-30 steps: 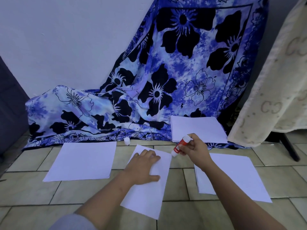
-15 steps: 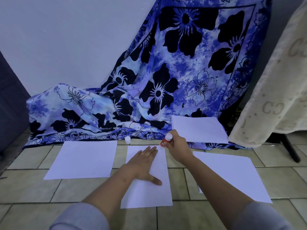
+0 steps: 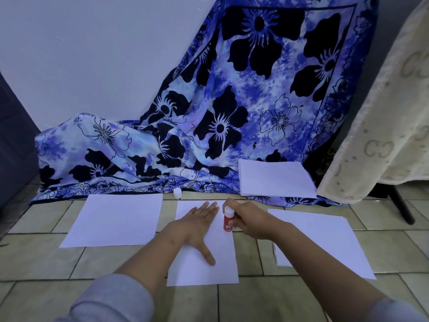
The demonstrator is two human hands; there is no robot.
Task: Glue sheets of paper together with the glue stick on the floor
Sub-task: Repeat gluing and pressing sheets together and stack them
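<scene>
beige tiled floor point(image 3: 46, 256): red glue stick with white ends point(image 3: 228, 219) at the middle white paper sheet point(image 3: 225, 273)

behind the middle sheet a blue-and-black flowered cloth point(image 3: 255, 101) drapes down the wall. a small white cap point(image 3: 177, 193) lies at its hem, just beyond the sheet's far edge. the left hand point(image 3: 197, 225) lies flat on the sheet, fingers straight and spread, pinning it. the right hand point(image 3: 253, 220) curls round the glue stick and holds it upright at the sheet's far right edge. whether its lower end touches the paper i cannot tell. a second white sheet point(image 3: 116, 219) lies left of the middle sheet, a white paper pile point(image 3: 325, 240) lies right of it, and a further stack point(image 3: 276, 178) sits beyond it on the cloth.

paper is light and limp and probably slides on tile, so it wants a flat palm near the stroke and lifting by a corner. the stick looks light and rigid, best gripped low on its barrel. its soft tip would likely smear under hard pressure.
</scene>
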